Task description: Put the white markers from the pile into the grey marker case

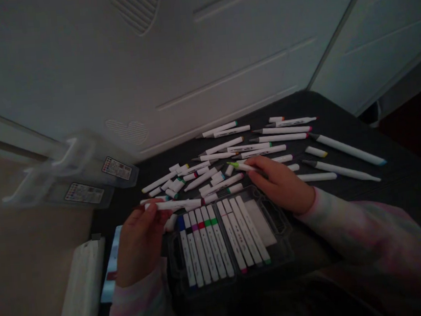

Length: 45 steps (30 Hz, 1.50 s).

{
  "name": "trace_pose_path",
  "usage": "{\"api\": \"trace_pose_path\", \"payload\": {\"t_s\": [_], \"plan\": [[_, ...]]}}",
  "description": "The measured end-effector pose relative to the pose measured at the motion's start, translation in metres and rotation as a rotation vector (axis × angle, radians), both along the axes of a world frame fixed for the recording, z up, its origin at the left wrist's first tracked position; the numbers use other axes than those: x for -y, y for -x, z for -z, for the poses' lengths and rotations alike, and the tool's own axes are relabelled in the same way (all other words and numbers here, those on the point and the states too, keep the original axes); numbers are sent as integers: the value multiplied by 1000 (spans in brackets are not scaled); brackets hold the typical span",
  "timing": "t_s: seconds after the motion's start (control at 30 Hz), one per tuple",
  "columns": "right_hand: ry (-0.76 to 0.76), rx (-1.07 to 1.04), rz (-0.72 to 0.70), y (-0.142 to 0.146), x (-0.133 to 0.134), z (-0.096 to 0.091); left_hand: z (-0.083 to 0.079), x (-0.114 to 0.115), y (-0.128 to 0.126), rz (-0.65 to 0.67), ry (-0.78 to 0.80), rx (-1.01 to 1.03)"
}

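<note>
My left hand (142, 242) is closed on a white marker (178, 205), held level over the left corner of a clear marker case (228, 279). Between the fingers of my right hand (277, 181) is a white marker with a bare lime-green tip (238, 166), pointing left above the pile. White markers (203, 244) with coloured ends stand side by side in the left part of the case. Several more (244, 231) lie in its right part, beside a pale card (260, 222).
Loose white markers (346, 148) and short caps (178, 184) are strewn over the dark table (348, 215). Two clear lidded boxes (88, 188) with labels stand at the left. A white long object (82, 287) and a light-blue item (112, 265) lie near my left sleeve. A pale panelled surface rises behind.
</note>
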State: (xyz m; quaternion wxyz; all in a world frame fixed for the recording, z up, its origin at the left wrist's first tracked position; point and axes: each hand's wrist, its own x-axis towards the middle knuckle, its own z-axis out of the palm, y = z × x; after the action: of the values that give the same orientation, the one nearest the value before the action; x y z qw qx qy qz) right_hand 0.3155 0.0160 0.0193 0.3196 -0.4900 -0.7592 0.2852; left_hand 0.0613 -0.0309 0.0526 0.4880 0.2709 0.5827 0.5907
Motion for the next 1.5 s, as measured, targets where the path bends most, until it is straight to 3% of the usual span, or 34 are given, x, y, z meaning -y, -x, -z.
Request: {"api": "trace_pose_path", "payload": {"t_s": [0.1,0.27,0.4,0.5,0.7,0.83,0.97,1.03,1.13,1.2,1.3,1.5], "plan": [[31,2,-35,2,2,-3,5,7,-8,89,100,-57],[58,-23,-60,0,1,-6,6,10,-29,486,211,-263],[113,-148,51,-4,-3,-5,5,3,-31,459,153,-250],[203,-241,48,-6,-3,-5,2,-4,-29,412,115,-185],[500,-351,-303,-1,2,-9,0,-14,-42,444,96,-180],[486,-293,-382,0,2,-9,1,-20,-55,542,69,-134],[352,-205,-351,0,1,-8,3,-25,-56,563,30,-126],[297,-172,-290,-1,-2,-8,7,-28,-51,564,0,-360],[202,-68,-119,-5,-7,-7,14,-35,-41,563,-65,-1027],[92,75,-18,-7,-10,-5,19,-40,-36,577,-97,-1319],[-10,289,52,-8,-11,0,24,-44,-36,658,-105,-1449],[-49,509,103,-3,-6,5,19,-53,-41,798,-67,-1649]]}}
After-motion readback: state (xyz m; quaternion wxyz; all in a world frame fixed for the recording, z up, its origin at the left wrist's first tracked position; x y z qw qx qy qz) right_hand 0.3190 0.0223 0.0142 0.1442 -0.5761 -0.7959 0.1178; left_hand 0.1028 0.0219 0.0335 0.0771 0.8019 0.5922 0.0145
